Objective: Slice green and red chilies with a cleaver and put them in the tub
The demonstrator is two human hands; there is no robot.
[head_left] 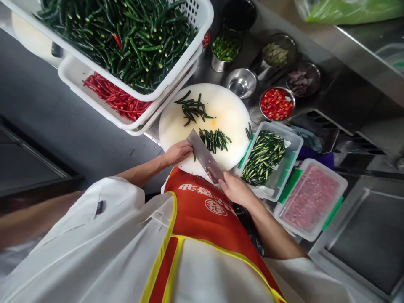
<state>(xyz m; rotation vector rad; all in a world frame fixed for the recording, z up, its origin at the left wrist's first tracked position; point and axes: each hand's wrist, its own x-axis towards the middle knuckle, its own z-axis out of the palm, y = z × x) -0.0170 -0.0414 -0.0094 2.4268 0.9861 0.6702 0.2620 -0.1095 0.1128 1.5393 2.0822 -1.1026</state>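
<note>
My right hand (234,188) grips the handle end of a cleaver (205,156), its broad blade slanting over the near part of a round white cutting board (233,109). My left hand (178,152) is at the blade's far end, fingers curled and pressed together; whatever they hold, if anything, is hidden. Just beyond the blade lies a row of green chili peppers (215,140), side by side. Farther back on the board is a looser pile of green chilies (193,108). A few green pieces (249,132) sit at the board's right edge.
At upper left, a white basket (206,12) of green chilies is stacked over one of red chilies (115,96). Right of the board are a plastic tub (295,141) with cut green chilies and a lidded tub (315,198). Several metal bowls (241,83) stand behind. A blurred arm (34,214) shows at left.
</note>
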